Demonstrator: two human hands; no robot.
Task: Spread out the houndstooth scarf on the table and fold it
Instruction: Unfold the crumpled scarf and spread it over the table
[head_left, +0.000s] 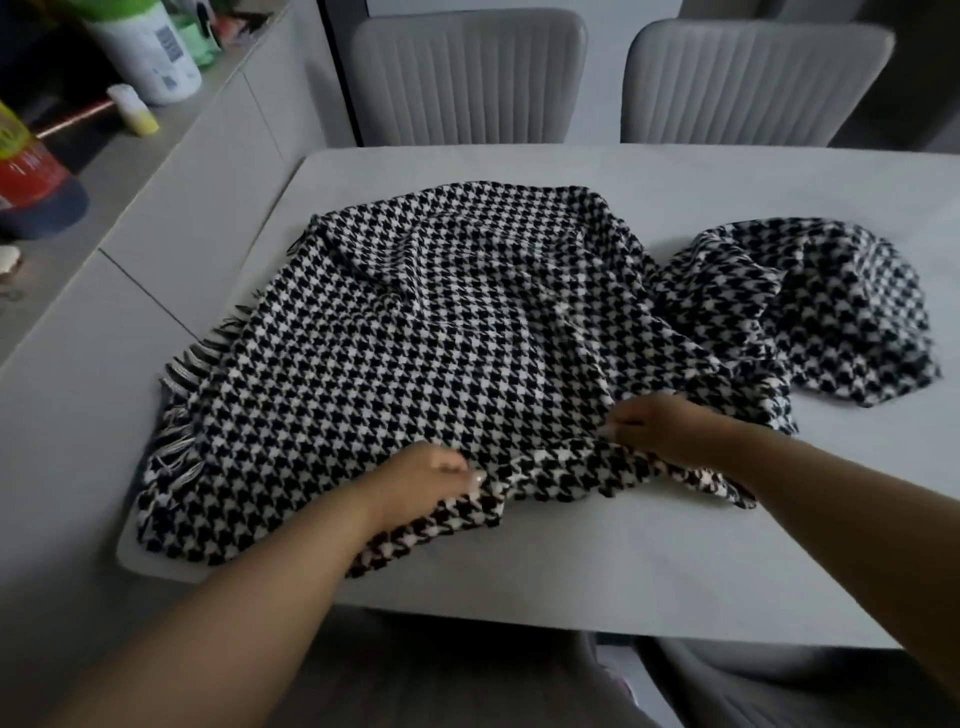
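Observation:
A black-and-white houndstooth scarf lies partly spread on the white table, with a fringed end at the left and a bunched part at the right. My left hand pinches the scarf's near edge. A little to the right, my right hand grips the same rumpled near edge. Between the two hands the edge is folded over in a wrinkled ridge.
Two grey ribbed chairs stand at the table's far side. A grey counter at the left holds bottles and a white tub. Another chair sits below the table's near edge.

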